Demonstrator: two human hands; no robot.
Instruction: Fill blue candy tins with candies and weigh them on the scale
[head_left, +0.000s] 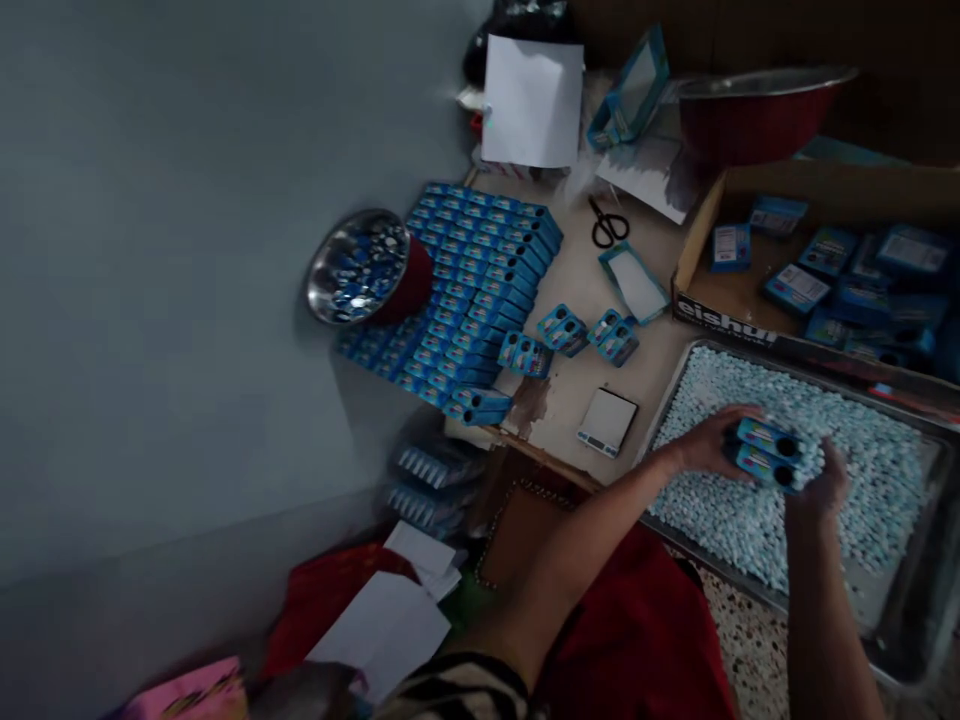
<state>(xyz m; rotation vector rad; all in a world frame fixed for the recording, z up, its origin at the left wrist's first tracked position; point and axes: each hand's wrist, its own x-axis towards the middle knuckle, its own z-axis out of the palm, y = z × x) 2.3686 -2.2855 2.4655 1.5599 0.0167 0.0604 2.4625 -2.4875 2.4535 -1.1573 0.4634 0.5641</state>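
Note:
Over a metal tray (679,375) of small white and pale-blue pellets (720,400), my left hand (712,443) grips two small blue boxes (766,455) side by side. Each box has a dark round opening at its right end. My right hand (825,485) is curled close to those openings, somewhat blurred, with a clump of pellets at its fingers. Left of the tray, a small digital scale (609,420) lies on the table (555,400). Several more blue boxes with round openings stand in small groups behind it, one group (613,336) nearest the scale.
Rows of blue boxes (472,290) fill the table's left side, beside a tilted metal bowl (356,268) of blue and silver pieces. A cardboard carton (750,290) holds loose blue boxes. Black scissors (609,228), an open blue tray (634,283) and a red bowl (757,120) lie farther back.

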